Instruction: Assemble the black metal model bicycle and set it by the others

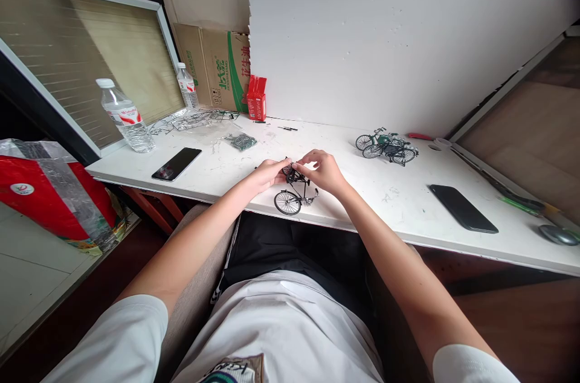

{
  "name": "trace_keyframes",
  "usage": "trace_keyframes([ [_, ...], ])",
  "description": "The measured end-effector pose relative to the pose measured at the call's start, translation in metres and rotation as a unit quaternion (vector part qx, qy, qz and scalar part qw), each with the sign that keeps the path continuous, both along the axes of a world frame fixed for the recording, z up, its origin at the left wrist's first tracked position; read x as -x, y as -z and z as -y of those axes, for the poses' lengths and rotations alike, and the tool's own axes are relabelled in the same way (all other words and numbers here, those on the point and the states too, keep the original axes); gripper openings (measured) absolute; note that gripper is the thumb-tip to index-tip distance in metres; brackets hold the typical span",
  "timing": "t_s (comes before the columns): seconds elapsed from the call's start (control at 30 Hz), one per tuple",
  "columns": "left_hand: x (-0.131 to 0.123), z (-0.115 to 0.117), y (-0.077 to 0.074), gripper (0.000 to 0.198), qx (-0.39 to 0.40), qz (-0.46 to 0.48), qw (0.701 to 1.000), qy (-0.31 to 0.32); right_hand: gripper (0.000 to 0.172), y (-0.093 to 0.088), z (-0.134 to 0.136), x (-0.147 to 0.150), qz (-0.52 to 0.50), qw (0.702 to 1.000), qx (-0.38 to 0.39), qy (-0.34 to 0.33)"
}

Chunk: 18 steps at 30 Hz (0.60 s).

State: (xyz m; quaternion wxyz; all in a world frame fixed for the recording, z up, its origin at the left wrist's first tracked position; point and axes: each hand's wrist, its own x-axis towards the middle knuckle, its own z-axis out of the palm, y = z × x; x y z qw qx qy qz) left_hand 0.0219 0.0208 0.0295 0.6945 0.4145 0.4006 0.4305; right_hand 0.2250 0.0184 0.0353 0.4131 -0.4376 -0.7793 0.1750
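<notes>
A little black bike [295, 179] sits at the front edge of the white table [371, 193], right before the person. The left hand [270, 174] grips its far wheel, and the right [322, 170] pinches in close at the same end. Off to the right I see more bikes [385, 146] and a phone [463, 208]; leftward, a packet [243, 141], another phone [176, 164] and two bottles [128, 120].

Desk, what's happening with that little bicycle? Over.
Left hand holding small bicycle at far end; right hand at same end. Near wheel by desk's front edge. Other bicycles off right, clear of hands.
</notes>
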Motion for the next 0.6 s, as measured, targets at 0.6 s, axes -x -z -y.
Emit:
trace_keyframes([
  [0.6,-0.013,0.014,-0.006,0.027,-0.11,-0.014,0.993,-0.044,0.007,-0.016,0.017,0.015,0.0,0.995,-0.013,0.097],
])
